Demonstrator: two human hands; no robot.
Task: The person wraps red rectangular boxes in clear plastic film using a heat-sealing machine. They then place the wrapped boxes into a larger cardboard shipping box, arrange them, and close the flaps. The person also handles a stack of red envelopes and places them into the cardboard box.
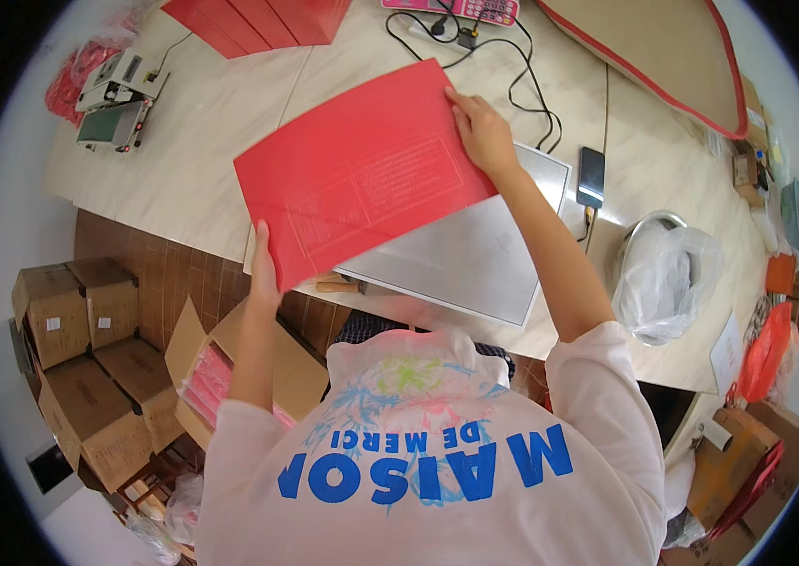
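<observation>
A flat red box or panel with faint printing on its face is held up, tilted, between my two hands. My left hand grips its lower left edge. At its upper right edge, my right hand holds it with the fingers on the rim. Beneath it, partly hidden, a flat metal-topped plate with a white frame lies at the table's near edge. A wooden handle of some tool shows beside that plate. More red box-like pieces stand at the far side of the table.
A phone, black cables and a metal bowl with clear plastic sit to the right. A small machine stands far left. An open carton with pink contents and stacked cartons are at the left below the marbled table.
</observation>
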